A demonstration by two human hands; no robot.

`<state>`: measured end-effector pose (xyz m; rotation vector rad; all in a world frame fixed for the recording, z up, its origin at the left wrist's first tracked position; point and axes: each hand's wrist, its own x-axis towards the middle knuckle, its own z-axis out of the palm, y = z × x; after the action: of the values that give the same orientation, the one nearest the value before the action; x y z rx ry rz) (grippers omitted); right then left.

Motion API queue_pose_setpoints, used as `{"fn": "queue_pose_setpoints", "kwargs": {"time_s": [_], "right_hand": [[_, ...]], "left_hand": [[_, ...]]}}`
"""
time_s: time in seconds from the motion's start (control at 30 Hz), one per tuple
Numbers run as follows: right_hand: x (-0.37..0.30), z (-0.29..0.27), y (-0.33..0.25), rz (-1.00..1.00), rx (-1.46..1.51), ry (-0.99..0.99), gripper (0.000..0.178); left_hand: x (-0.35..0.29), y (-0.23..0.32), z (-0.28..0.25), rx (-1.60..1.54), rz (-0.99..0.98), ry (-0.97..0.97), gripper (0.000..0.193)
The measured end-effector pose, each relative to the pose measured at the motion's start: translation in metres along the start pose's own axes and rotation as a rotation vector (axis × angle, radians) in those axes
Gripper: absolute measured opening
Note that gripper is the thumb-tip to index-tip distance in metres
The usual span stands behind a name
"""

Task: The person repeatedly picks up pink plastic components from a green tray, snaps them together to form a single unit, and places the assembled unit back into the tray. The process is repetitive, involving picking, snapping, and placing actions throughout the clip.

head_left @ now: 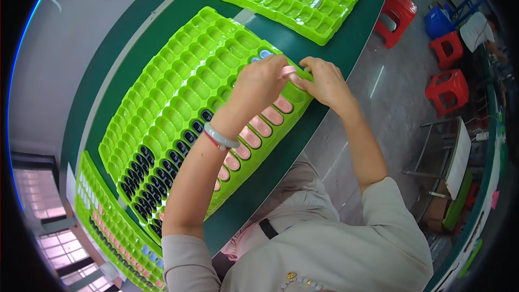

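Note:
Over the far right end of a bright green compartment tray [195, 95], my two hands meet. My left hand [258, 87] is closed, its fingertips pinching a small pink oval plastic piece [289, 70]. From the right, my right hand [327, 83] curls in with thumb and fingers at the same piece; its grip is partly hidden. Below them, a row of pink oval pieces [261, 126] fills the tray's near edge. Black oval pieces [176, 158] sit in compartments toward the left. A light blue piece [265, 53] shows just beyond my left hand.
Another green tray [319, 26] with some white pieces lies at the far side of the dark green table [270, 28]. A third tray [88, 176] with pink, black and blue pieces stands at the left. Red stools [397, 17] and a blue bin [438, 21] are on the floor.

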<state>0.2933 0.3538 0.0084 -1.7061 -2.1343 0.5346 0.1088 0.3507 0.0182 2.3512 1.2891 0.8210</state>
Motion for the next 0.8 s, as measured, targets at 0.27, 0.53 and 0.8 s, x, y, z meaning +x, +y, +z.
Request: {"fn": "queue_pose_setpoints", "kwargs": {"time_s": [0.27, 0.53, 0.8], "right_hand": [[0.014, 0.023, -0.003, -0.124, -0.202, 0.087, 0.024], [0.007, 0.007, -0.011, 0.010, -0.066, 0.121, 0.009], [-0.055, -0.011, -0.043, -0.014, 1.302, -0.169, 0.012]], "left_hand": [[0.050, -0.025, 0.002, -0.069, -0.052, -0.280, 0.022], [0.007, 0.000, -0.029, -0.851, -0.630, -0.052, 0.035], [-0.112, 0.050, -0.053, -1.444, -0.850, -0.044, 0.042]]}}
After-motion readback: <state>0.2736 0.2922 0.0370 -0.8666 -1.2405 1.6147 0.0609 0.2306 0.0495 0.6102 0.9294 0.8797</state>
